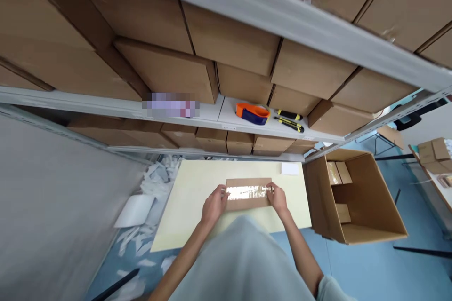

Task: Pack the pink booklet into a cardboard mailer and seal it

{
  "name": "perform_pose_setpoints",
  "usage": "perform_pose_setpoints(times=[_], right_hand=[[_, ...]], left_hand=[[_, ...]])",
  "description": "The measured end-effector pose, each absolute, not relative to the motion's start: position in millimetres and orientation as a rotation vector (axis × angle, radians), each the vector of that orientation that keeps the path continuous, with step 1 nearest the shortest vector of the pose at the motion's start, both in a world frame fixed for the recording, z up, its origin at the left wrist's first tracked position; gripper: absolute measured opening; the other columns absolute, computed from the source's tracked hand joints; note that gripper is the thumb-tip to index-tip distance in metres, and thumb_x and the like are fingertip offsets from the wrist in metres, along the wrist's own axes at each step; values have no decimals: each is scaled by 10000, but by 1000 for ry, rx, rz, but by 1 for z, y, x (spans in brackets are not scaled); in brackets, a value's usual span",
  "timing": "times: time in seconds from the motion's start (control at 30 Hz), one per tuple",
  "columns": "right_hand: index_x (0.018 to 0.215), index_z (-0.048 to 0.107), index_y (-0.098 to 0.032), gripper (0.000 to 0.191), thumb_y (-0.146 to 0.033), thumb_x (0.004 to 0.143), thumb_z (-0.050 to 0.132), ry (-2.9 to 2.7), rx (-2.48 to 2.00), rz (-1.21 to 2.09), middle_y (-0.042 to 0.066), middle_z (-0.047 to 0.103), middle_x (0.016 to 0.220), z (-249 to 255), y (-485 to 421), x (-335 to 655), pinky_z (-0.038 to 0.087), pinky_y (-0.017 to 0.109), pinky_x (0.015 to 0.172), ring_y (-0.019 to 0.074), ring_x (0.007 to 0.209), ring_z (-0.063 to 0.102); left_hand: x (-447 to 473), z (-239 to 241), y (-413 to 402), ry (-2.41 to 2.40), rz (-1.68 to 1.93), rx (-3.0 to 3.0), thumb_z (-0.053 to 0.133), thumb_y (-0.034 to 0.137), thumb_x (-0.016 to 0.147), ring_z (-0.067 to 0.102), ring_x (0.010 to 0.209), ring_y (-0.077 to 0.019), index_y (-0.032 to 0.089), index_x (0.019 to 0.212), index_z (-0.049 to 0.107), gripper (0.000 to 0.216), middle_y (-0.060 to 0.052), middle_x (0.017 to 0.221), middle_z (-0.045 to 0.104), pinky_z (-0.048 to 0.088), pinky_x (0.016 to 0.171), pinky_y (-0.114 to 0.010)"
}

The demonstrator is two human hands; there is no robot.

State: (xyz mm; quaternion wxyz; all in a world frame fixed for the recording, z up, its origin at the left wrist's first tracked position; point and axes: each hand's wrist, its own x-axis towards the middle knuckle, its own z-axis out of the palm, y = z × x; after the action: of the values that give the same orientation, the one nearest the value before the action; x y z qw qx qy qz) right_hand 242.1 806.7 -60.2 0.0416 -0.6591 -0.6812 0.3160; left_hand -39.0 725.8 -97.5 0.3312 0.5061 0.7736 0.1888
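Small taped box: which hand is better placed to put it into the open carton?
Probably the right hand: it holds the small taped box at the end nearer the open carton, which stands right of the table.

Packing stockroom: shelved cartons, tape dispenser.

Small box on the table, left hand at its left end, right hand at its right, paper slip at the far right corner, open carton right of the table, tape dispenser on the shelf behind, box cutters just right of it.
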Motion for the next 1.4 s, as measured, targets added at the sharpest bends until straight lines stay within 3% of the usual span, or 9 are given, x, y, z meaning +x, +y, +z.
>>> perform_pose_setpoints(times=[0.17,0.27,0.33,0.6,0.77,0.93,1.1,1.27,1.4], right_hand=[[1189,779,-255,365,-88,894,645,-2298,-1912,757,102,791,1320,-66,806,238,586,330,912,287,1099,814],[1090,808,-263,311,-98,859,680,-2359,-1788,664,105,779,1337,-58,827,233,609,346,944,291,1113,814],[1125,802,-259,288,-134,899,674,-2368,-1657,566,111,793,1281,-37,852,226,607,372,992,304,1155,797],[1397,678,-162,387,-295,1051,568,-2410,-1182,204,183,752,1315,99,976,162,526,487,1143,348,1257,708],[1451,607,-134,451,-198,1005,593,-2572,-1229,86,213,717,1387,131,1027,106,513,462,1135,322,1292,681],[1343,648,-63,492,-43,851,645,-2624,-1422,96,222,794,1165,117,1041,74,555,421,1033,324,1123,764],[1425,595,-16,599,-34,826,626,-2576,-1438,111,286,746,1300,107,1036,74,500,489,1147,366,1262,714],[1491,521,-56,520,-169,984,504,-2467,-1377,236,271,708,1371,98,1010,97,533,468,1115,332,1240,711],[1391,554,-143,433,-391,1041,496,-2099,-1127,728,197,741,1293,67,946,129,572,446,1065,298,1165,721]], left_hand=[[-48,-95,736,2071,466,1458,554,213,968,759,1072,-277,254,1171,677,241,-104,1300,705,573,892,-371],[-49,-85,754,2007,576,1564,628,144,872,715,1184,-300,260,1082,720,257,-93,1245,709,552,1019,-397],[-49,-70,776,1963,707,1620,661,155,867,700,1190,-306,267,1050,736,227,-80,1194,729,537,1053,-405],[-41,64,901,1947,1268,1841,576,233,1004,685,1120,-314,245,1044,764,192,-116,1115,739,545,1028,-431],[-40,117,937,1996,1322,1761,605,192,994,693,1133,-309,215,1113,773,207,-134,1161,744,542,1036,-427],[-41,105,921,2001,1317,1723,612,171,989,706,1135,-298,208,1106,771,200,-128,1156,763,539,1028,-411],[-41,76,897,1991,1363,1638,620,137,967,729,1126,-299,212,1055,771,190,-121,1136,785,545,1058,-430],[-37,58,867,1928,1428,1523,623,179,965,753,1117,-299,218,1099,760,195,-112,1140,795,589,1027,-440],[-23,46,822,1723,1535,1361,608,283,990,767,1059,-246,230,1198,720,242,-89,1184,795,626,983,-406]])
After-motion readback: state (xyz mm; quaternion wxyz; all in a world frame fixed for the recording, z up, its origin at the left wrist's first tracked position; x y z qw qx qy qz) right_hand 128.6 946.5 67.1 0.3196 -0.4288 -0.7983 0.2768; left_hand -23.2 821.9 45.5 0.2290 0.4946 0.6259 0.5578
